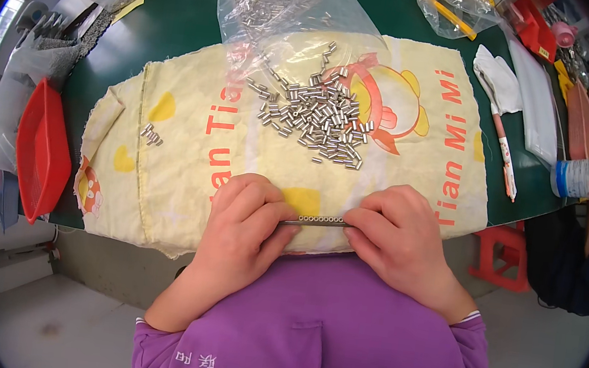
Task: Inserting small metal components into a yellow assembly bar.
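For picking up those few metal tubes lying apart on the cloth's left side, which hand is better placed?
Probably your left hand: it is nearer that small cluster of tubes, while your right hand is farther across. Both pinch the thin dark strip, so the left would likely need to let go first.

Tubes (327,119) on cloth (180,171), bag (342,21) behind, tray (45,145) left, pen (505,158) right

Bright, even light, windows (5,24) glaring white, fisheye bending, dark corners, rim seemingly soft
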The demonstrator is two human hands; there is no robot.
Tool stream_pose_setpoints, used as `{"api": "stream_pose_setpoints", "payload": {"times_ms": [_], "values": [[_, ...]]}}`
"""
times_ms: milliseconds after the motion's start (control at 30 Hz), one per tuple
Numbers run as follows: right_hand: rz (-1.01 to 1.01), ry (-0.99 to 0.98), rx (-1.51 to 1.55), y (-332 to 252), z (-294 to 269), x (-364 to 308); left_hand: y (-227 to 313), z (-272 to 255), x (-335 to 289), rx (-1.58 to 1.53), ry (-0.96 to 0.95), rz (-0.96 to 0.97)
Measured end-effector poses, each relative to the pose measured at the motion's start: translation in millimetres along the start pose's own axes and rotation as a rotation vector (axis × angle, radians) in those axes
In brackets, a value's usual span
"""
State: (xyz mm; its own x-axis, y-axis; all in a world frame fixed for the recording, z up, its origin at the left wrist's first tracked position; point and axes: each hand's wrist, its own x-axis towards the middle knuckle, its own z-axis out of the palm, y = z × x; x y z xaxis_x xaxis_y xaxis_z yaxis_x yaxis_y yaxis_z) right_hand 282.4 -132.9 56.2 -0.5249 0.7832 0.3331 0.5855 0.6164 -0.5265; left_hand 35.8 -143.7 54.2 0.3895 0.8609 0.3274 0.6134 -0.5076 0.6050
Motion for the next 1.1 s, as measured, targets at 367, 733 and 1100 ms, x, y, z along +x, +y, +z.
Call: {"api": "stream_pose_setpoints", "payload": {"times_ms": [367, 733, 1100], "values": [[0.032, 0.006, -0.039, 4, 1, 10, -5, 1, 2, 0.009, 0.046, -0.061], [0.162, -0.084, 0.066, 1, -5, 24, -3, -3, 9, -0.038, 0.006, -0.156], [0.070, -0.004, 0.046, 6, 1, 5, -6, -2, 1, -0.052, 0.007, -0.068]]}}
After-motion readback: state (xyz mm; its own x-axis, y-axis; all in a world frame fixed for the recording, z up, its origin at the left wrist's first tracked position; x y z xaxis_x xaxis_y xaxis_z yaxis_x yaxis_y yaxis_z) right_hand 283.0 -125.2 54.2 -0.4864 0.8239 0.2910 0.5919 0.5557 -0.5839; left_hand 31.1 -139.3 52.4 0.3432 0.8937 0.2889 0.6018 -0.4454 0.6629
